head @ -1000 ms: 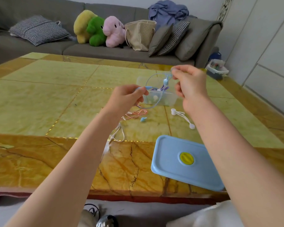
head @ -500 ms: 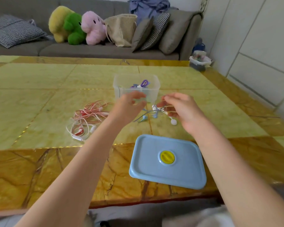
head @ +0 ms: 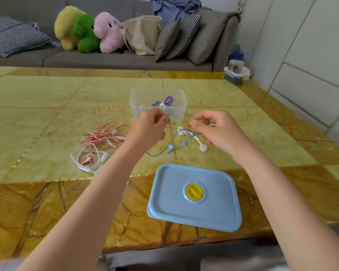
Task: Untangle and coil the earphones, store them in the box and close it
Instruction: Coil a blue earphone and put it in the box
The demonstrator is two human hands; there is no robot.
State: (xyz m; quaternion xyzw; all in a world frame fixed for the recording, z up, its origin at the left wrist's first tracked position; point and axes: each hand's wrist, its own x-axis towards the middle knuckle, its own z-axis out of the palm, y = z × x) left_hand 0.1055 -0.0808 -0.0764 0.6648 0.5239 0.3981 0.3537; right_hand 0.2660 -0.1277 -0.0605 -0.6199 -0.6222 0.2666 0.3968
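Since the blue earphones (head: pixel 171 146) need untangling, left hand (head: pixel 148 128) & right hand (head: pixel 213 130) each pinch the cord, pulling it apart in front of the open box (head: pixel 181 110), prob for coiling.

No readable text, labels, brands or numbers anywhere in view; nothing legible on any surface or object.
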